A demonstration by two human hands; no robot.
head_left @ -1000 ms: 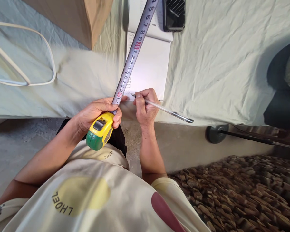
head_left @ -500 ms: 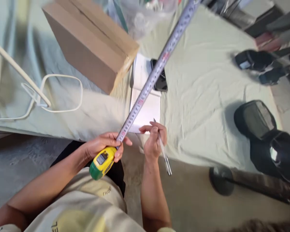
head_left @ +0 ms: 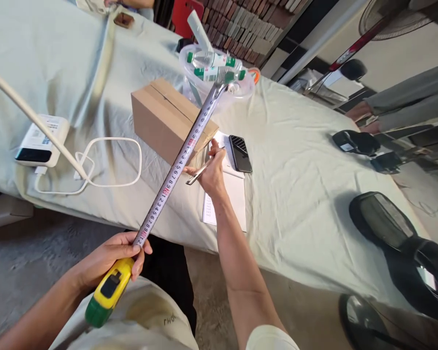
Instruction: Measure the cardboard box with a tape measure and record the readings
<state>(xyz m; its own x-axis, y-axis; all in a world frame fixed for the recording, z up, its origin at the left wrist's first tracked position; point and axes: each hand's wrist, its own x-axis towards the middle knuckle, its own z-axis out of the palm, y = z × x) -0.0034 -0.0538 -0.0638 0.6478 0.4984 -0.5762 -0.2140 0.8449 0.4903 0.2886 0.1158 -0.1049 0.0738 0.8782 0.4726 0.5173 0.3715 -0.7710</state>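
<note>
My left hand [head_left: 122,249] grips a yellow and green tape measure [head_left: 111,289], thumb on the blade just outside the case. The blade [head_left: 168,187] is drawn out and slants up over the front of a closed cardboard box [head_left: 151,119], its far end near the plastic tub. My right hand [head_left: 212,171] holds a pen [head_left: 197,174] and reaches to the right end of the box; whether it touches the cardboard I cannot tell. Beneath that arm lies an open notebook [head_left: 233,204] with small writing on its left edge. A black phone [head_left: 241,154] rests on its upper page.
A clear plastic tub [head_left: 190,80] with bottles [head_left: 219,74] stands behind the box. On the left are a white device [head_left: 44,138] and its looped cable [head_left: 140,163]. Black caps [head_left: 383,218] lie on the right of the cloth-covered table [head_left: 295,194]. Another person's arm shows at the top.
My right hand with the pen has moved from the notebook's near edge forward to the box. My left hand and tape measure now sit lower and further left; the view has tilted up.
</note>
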